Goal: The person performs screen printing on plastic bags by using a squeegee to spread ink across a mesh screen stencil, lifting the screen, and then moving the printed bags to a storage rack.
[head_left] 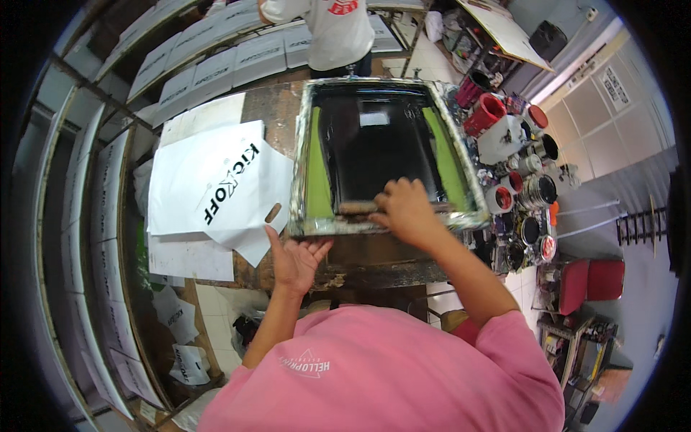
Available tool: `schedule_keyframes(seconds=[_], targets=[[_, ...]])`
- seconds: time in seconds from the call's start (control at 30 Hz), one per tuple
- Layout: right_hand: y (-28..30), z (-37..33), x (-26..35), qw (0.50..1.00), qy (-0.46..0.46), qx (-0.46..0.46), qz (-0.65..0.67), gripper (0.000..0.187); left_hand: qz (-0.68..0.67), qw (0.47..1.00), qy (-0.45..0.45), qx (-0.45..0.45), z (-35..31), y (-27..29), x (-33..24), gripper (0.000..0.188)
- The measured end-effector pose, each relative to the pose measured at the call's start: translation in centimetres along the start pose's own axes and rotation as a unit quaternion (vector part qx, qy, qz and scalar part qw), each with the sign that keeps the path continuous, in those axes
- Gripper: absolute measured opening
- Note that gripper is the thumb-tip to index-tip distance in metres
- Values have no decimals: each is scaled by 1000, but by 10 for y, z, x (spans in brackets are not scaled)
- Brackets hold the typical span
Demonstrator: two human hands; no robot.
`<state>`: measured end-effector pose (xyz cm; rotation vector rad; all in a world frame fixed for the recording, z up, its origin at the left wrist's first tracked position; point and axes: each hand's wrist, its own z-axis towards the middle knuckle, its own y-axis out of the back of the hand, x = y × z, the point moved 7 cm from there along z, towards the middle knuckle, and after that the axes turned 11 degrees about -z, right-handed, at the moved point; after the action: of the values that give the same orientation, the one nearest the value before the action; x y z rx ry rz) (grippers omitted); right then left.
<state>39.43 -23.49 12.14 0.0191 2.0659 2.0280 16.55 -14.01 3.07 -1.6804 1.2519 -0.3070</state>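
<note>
A screen-printing frame (478, 176), its rim smeared with ink, lies on the worktable before me. Black ink covers most of its mesh (374, 155), with green strips down both sides. At the near end my right hand (409, 212) grips a squeegee (357, 209), fingers wrapped over its handle. My left hand (296, 261) is palm up with fingers apart, at the frame's near left corner; whether its fingertips touch the rim, I cannot tell. Just left of it lies a stack of white bags (183, 180), the top one printed in black and showing a cut-out handle hole.
Ink tubs and cans (529, 187) crowd the table's right side. Racks of printed white bags (259, 54) stand at the back, and another rack (108, 237) at the left. Across the table is another person (338, 32). A red chair (586, 281) stands at right.
</note>
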Motion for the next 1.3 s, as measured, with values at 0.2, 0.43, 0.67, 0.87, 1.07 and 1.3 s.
schedule_keyframes(seconds=[0.2,0.43,0.67,0.87,1.07,1.3], targets=[[-122,-32,53,990,-31,29,135,47,12,979,125,-158,49,87,39,126],[-161,89,-23,986,-22,-132,95,59,54,979,118,-155,56,100,44,121],[-172,265,-135,993,-50,-71,85,37,28,974,179,-133,52,86,35,120],[-161,328,-172,994,-67,-13,84,53,62,975,192,-92,34,78,26,119],[-162,286,-123,995,13,-51,81,48,132,979,145,-54,27,72,24,121],[-94,101,-42,989,95,38,108,46,151,985,85,-6,15,50,20,121]])
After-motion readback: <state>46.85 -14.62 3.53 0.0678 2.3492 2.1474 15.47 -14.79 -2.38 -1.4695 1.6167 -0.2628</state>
